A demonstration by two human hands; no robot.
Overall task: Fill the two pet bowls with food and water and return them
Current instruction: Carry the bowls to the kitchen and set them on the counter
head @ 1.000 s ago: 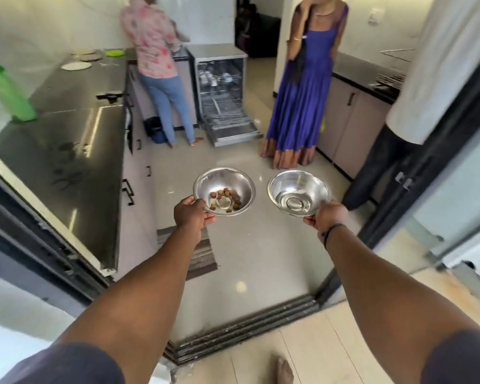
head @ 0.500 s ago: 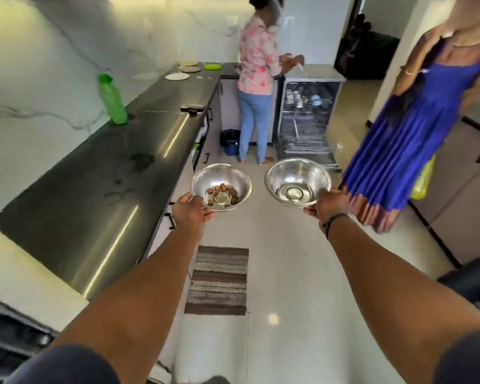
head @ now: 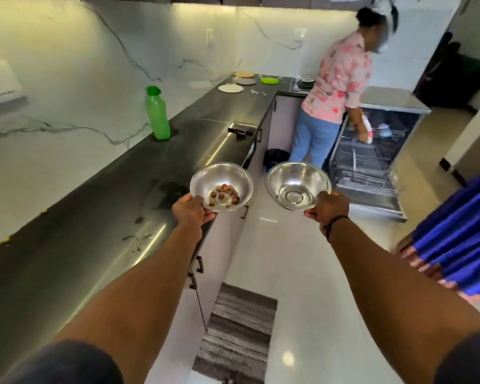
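Both arms are stretched out in front of me over the kitchen floor. My left hand point(head: 192, 212) grips the near rim of a steel bowl point(head: 222, 181) with a few brown kibble pieces at its bottom. My right hand point(head: 329, 210) grips the near rim of a second steel bowl point(head: 297, 180), which looks to hold a little clear water. The two bowls are level, side by side and slightly apart, just right of the counter's edge.
A long dark counter point(head: 94, 217) runs along my left with a green bottle point(head: 158, 113) and plates at its far end. A person in a pink shirt point(head: 338, 81) stands at an open dishwasher point(head: 372, 167). A blue dress point(head: 455, 231) is close on my right. A striped mat point(head: 239, 328) lies below.
I have walked from the doorway into the kitchen and turned left. The counter and green bottle now fill the left side. Both bowls stay held at the same height.
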